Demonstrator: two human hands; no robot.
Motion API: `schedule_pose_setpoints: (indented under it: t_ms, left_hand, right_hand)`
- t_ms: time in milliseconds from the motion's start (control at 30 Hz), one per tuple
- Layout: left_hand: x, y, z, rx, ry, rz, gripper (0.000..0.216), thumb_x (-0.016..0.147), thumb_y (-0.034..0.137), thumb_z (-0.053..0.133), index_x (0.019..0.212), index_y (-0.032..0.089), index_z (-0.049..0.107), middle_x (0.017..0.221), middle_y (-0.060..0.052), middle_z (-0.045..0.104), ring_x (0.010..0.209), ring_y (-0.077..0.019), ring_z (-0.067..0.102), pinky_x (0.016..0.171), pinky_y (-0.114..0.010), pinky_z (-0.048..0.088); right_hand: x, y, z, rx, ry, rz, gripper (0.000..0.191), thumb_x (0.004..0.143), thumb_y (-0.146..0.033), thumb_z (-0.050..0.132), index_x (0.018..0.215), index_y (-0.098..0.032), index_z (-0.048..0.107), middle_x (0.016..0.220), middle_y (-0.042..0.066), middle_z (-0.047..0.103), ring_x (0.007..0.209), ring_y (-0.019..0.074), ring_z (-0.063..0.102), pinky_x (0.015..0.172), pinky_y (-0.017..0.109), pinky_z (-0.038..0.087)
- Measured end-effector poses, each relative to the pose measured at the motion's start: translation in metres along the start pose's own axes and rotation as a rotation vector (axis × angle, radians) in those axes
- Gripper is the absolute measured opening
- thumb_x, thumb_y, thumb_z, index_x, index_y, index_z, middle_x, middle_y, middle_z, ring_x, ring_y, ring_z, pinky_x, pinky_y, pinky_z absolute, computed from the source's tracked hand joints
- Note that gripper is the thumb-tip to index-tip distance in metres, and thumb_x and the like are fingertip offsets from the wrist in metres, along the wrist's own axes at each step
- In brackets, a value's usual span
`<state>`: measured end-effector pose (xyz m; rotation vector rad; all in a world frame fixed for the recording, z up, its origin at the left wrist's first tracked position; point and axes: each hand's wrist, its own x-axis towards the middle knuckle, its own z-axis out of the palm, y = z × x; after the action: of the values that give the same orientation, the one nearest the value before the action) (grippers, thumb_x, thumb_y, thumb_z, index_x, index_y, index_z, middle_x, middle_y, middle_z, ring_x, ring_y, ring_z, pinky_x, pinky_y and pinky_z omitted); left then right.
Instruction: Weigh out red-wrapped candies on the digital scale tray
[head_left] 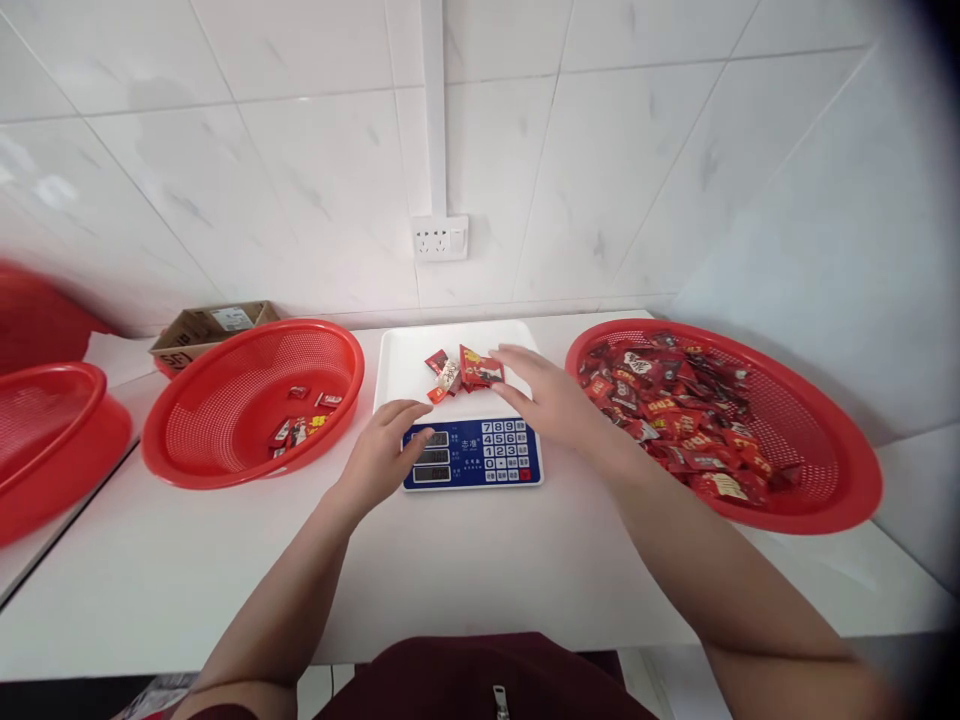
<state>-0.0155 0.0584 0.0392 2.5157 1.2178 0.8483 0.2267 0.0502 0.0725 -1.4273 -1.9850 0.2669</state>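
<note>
Watching remotely through the head camera, I note two bare hands over a white counter. Left hand (382, 450): fingers loosely curled, thumb apart, nothing in it; it hovers at the left end of the blue plastic keypad panel (471, 470) of a scale. Right hand (551, 395): thumb and fingers spread at the right edge of a glossy red foil packet with yellow print (480, 370); I cannot tell whether they pinch it or only touch it

Handling, my judgement: keep the right fingers light and low, so the slick wrapper neither skids nor drags its neighbours. The left would do well to stay off the panel, since a stray press on scale or tray could upset the reading

Position: the red packet lies on the flat white square scale tray (401, 365), just beyond the right fingertips, leaning against a small cluster of red and cream wrapped packets (448, 375) on its left. The cluster sits ahead of the left hand, apart from it. Heaped red packets (675, 420) fill much of the oval red perforated plastic basket (832, 455) to the right
</note>
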Motion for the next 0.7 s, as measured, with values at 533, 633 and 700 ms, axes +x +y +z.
schedule_pose_setpoints:
  t_ms: [533, 633, 700]
  left_hand:
    - [-0.054, 0.018, 0.002, -0.143, -0.005, -0.114, 0.015, 0.086, 0.024, 0.052, 0.096, 0.020, 0.061, 0.092, -0.003, 0.069, 0.086, -0.0147, 0.064, 0.077, -0.026, 0.051]
    - [-0.068, 0.027, 0.014, -0.230, -0.176, -0.046, 0.015, 0.087, 0.023, 0.050, 0.098, 0.019, 0.061, 0.091, -0.004, 0.069, 0.084, -0.0135, 0.064, 0.075, -0.024, 0.052]
    - [-0.074, 0.032, 0.020, -0.257, -0.277, -0.026, 0.017, 0.088, 0.023, 0.049, 0.100, 0.019, 0.060, 0.093, -0.004, 0.069, 0.085, -0.0139, 0.064, 0.075, -0.024, 0.052]
  right_hand:
    - [-0.154, 0.019, 0.027, 0.482, -0.374, 0.585, 0.034, 0.085, -0.044, 0.050, 0.112, -0.025, 0.059, 0.101, 0.006, 0.069, 0.094, 0.0205, 0.065, 0.081, 0.034, 0.052]
    - [-0.148, 0.016, 0.031, 0.502, -0.400, 0.568, 0.035, 0.085, -0.043, 0.049, 0.112, -0.024, 0.059, 0.102, 0.007, 0.069, 0.095, 0.0203, 0.064, 0.082, 0.034, 0.052]
    - [-0.143, 0.014, 0.034, 0.511, -0.412, 0.547, 0.034, 0.085, -0.042, 0.049, 0.112, -0.024, 0.059, 0.103, 0.007, 0.069, 0.095, 0.0203, 0.064, 0.083, 0.034, 0.051]
